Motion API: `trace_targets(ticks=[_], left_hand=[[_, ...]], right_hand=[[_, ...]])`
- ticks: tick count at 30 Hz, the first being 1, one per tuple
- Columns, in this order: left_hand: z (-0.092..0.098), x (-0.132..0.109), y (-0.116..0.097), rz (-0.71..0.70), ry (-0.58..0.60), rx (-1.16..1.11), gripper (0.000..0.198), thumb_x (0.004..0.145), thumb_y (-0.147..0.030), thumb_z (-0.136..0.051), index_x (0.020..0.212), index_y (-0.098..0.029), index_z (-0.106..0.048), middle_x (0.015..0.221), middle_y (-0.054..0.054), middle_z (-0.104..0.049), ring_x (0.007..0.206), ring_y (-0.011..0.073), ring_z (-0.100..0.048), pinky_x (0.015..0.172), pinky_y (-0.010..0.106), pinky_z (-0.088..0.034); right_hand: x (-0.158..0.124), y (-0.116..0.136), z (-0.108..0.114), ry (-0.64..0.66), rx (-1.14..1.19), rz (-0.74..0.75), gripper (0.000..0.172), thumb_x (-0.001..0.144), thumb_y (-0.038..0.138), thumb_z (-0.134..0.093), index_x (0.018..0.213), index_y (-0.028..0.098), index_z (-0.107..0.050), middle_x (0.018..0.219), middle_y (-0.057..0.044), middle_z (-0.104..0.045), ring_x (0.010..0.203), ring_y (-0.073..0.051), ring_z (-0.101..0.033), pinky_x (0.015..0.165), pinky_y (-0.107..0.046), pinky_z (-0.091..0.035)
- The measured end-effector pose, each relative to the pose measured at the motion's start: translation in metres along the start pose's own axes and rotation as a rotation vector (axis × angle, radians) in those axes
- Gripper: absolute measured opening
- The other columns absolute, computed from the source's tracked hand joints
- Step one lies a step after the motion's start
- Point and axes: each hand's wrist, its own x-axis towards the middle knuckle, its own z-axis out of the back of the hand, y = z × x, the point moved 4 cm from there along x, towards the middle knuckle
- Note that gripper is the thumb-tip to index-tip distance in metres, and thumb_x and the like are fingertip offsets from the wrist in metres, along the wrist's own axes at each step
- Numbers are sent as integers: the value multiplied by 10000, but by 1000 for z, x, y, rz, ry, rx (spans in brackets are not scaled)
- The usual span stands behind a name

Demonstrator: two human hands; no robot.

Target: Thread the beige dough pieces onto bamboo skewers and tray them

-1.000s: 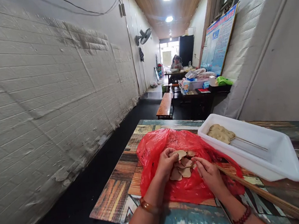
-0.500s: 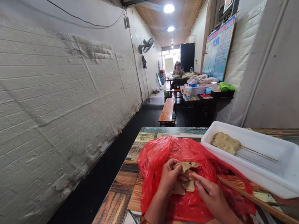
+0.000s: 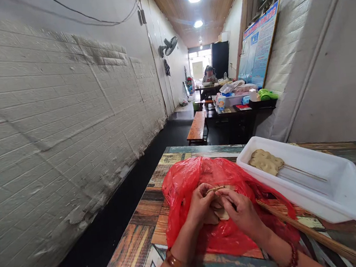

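My left hand (image 3: 200,203) and my right hand (image 3: 239,205) meet over a red plastic bag (image 3: 183,180) on the table. Pinched between the fingertips of both is a thin, flat beige slice (image 3: 217,188), seen nearly edge-on. More soft beige slices (image 3: 221,215) lie below the hands on the opened bag, partly covered by my fingers. To the right, a bundle of thin wooden skewers (image 3: 318,235) rests slantwise, its far end by the bag. Beige slices on skewers (image 3: 266,162) lie in a white plastic tray (image 3: 341,183).
The patterned wooden table (image 3: 135,241) has its left edge beside a dark floor strip and a white brick wall (image 3: 51,122). Beyond stand an orange bench (image 3: 197,126) and a table loaded with bags and boxes (image 3: 235,99). A person (image 3: 209,76) sits farther back.
My right hand has moved up and left to meet my left hand at the slice. The slice has tipped from showing its face to nearly edge-on. The view has shifted slightly.
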Motion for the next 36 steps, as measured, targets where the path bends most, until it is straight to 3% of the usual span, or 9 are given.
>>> trace_targets(ticks=[6,11,18,25,36], left_hand=[[-6,-7,-6,93,-12,-94,260,644,-339,-707,747,-156,-553,635,6,-622,548,130,-567,535,228,-431],[1,-4,-5,85,-103,-104,298,596,-335,-764,749,-136,-605,652,3,-618,558,98,-540,564,209,-412],[5,-2,-2,126,-116,-117,345,593,-362,-782,782,-125,-618,641,11,-613,525,79,-500,502,185,-348],[4,-3,-5,95,-99,-159,304,630,-339,-763,814,-150,-612,694,0,-626,563,83,-525,518,180,-364],[2,-4,-8,69,-107,-163,297,608,-308,-764,766,-143,-574,632,-12,-604,515,71,-499,500,180,-355]], right_hand=[[-21,-16,0,-30,111,-184,255,870,298,-446,971,176,-647,967,-91,-729,875,-218,-692,782,-318,-563],[-19,-18,8,12,130,-245,303,853,323,-465,1002,160,-672,947,-90,-741,870,-240,-701,761,-326,-573],[-20,-22,2,28,138,-209,324,873,368,-487,1043,194,-702,1051,-91,-721,986,-241,-674,869,-360,-549],[-21,-24,2,71,110,-174,357,890,316,-458,1150,185,-663,1151,-91,-679,1085,-237,-625,954,-395,-494],[-19,-20,5,28,109,-221,322,844,331,-485,1024,207,-721,941,-69,-746,907,-249,-696,791,-354,-578]])
